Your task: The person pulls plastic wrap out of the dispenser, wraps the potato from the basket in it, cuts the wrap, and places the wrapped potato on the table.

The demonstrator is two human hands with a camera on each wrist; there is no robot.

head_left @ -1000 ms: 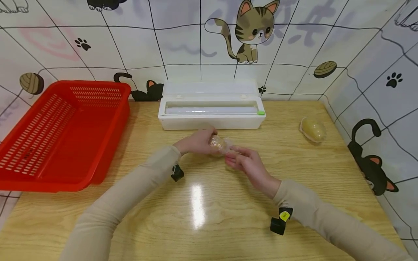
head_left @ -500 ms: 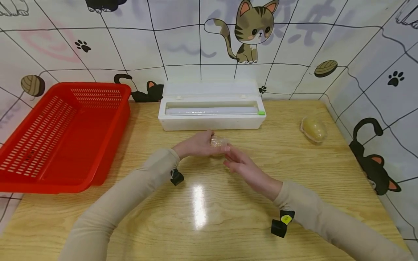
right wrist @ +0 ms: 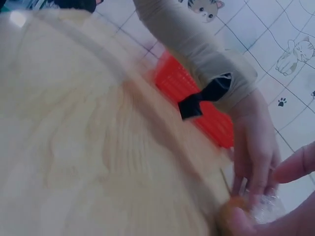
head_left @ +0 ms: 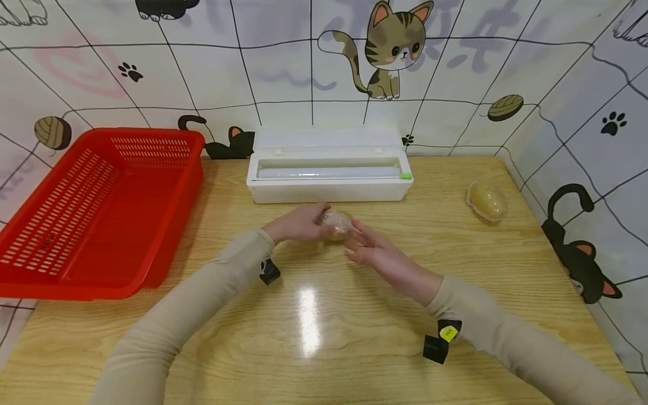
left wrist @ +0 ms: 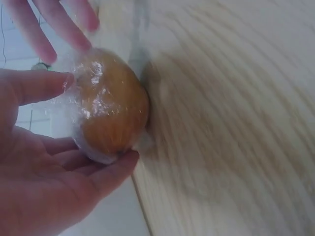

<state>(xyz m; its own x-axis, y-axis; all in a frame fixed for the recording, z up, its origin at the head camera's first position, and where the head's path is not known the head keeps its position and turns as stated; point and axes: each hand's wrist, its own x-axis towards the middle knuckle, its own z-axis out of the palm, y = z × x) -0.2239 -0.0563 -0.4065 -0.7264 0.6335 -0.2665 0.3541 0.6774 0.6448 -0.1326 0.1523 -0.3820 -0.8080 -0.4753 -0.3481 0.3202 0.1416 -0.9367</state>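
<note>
A round orange-brown fruit [head_left: 336, 221] wrapped in clear cling film sits near the middle of the wooden table. My left hand [head_left: 297, 223] grips it from the left; in the left wrist view the thumb is at the film on one side and the fingers curl under the fruit [left wrist: 113, 108]. Loose film bunches on the side facing the palm. To the right, my right hand [head_left: 387, 256] has its fingers extended close to the fruit; whether the fingertips touch the film is hard to tell. Behind both hands stands a white cling film dispenser [head_left: 329, 192], lid raised, roll visible inside.
A red plastic basket [head_left: 144, 270] stands at the left. At the back right lies a yellow oval fruit [head_left: 487, 201] in cling film. A wall with cat drawings [head_left: 283, 73] bounds the table behind and on the right.
The right fingers have loosened from the film's right side and spread slightly. More of the fruit's wrapped top shows, and the left hand has shifted a little left while holding it.
</note>
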